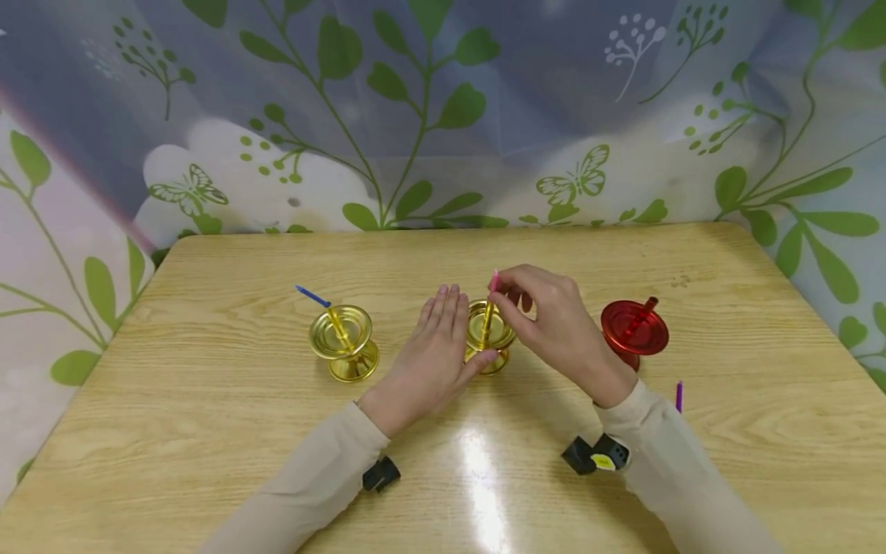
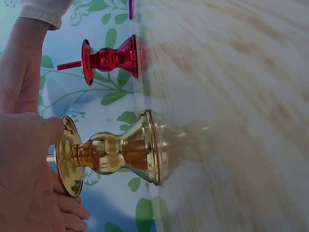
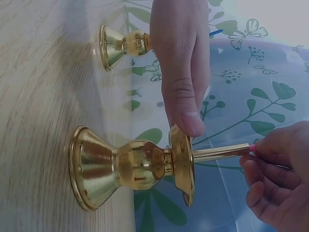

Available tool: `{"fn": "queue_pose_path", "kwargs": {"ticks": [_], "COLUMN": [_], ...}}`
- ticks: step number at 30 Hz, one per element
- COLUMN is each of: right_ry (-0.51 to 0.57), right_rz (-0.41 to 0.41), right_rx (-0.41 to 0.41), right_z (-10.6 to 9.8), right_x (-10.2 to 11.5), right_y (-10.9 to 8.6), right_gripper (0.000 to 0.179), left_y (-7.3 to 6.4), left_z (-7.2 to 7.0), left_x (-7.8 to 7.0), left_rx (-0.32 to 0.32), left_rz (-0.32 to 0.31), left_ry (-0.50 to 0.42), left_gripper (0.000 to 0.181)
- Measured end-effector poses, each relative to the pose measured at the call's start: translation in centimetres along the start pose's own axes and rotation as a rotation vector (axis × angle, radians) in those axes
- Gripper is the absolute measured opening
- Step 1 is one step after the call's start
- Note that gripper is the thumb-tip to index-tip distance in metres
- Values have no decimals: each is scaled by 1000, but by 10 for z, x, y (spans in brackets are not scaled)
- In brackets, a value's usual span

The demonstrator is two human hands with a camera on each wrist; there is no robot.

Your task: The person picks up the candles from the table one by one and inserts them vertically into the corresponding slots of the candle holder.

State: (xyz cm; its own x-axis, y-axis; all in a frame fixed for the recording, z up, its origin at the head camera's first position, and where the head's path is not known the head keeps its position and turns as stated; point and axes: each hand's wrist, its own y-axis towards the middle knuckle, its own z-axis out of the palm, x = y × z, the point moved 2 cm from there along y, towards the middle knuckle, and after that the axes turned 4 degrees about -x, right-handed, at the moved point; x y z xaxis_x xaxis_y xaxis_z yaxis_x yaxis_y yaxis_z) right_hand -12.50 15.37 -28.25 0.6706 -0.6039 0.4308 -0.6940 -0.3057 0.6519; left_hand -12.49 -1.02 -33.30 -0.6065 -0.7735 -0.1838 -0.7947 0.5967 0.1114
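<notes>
A gold candle holder stands upright on the table in the middle. Straight fingers of my left hand lie along the left side of its dish, the thumb touching the near rim. Between thumb and fingertips my right hand pinches a small pink candle. The candle's lower end is at the top of the holder's upright tube, and the fingers hide part of it.
On the left, a second gold candle holder has a blue candle tilted at its tube top. A red candle holder stands right of my right hand. Near my right sleeve lies a purple candle. Behind the table hangs a leaf-patterned cloth.
</notes>
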Motion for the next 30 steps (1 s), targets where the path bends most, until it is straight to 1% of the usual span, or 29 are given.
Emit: {"fn": "queue_pose_path", "kwargs": {"ticks": [9,14,22,27,30], "right_ry": [-12,-17,-16,-25,-39], "right_rz": [9,16,29,48,60], "right_rx": [20,24,37,56,52], "right_z": [1,1,1,-2,-6], "right_x": [0,0,-1,-1,-3], "right_y": [-1,-1,-1,-2,-5], "right_gripper": [7,7,8,8,10], "left_y": [0,0,0,0,0], "left_z": [0,0,-1,0,0], "left_x": [-1,-1,-1,-1,-2], "left_rx": [-14,-12,-10,-12,-23], "left_rz": [1,-3,-13,-19,-19], "left_ry": [5,3,26,28,20], "left_gripper": [81,81,80,80,80]}}
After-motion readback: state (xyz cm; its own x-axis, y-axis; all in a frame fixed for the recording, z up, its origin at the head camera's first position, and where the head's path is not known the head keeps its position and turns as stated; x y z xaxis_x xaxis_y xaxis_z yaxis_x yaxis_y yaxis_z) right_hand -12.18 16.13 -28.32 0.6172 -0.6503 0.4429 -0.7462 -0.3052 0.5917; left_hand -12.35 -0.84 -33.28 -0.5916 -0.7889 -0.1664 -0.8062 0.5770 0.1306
